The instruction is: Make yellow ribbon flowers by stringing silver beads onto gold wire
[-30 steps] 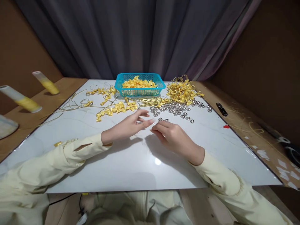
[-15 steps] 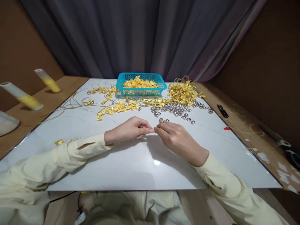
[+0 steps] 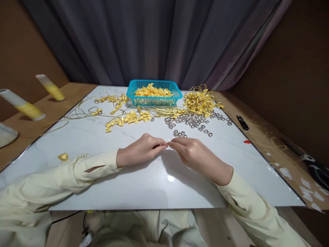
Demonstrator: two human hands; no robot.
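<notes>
My left hand (image 3: pixel 144 146) and my right hand (image 3: pixel 197 153) meet fingertip to fingertip above the white tabletop (image 3: pixel 128 192). Both are closed in a pinch. A thin pale sliver (image 3: pixel 168 139) sticks up at the right fingertips; its kind is too small to tell, and the fingers hide whatever else they hold. Just beyond the right hand lie many small silver rings or beads (image 3: pixel 190 120). Yellow ribbon bows (image 3: pixel 131 117) lie beyond the left hand, and one yellow bow (image 3: pixel 63 156) rests beside the left sleeve.
A blue basket (image 3: pixel 154 102) full of yellow bows stands at the back. To its right is a heap of bows with gold cords (image 3: pixel 200 101). Yellow-wound spools (image 3: pixel 31 110) stand at left. On the right lie black snips (image 3: pixel 242 122), a red scrap (image 3: pixel 246 141) and black-handled scissors (image 3: pixel 317 171).
My hands stay together, with the left fingers now closed more tightly and the left hand slightly lower. The whole view has shifted a little.
</notes>
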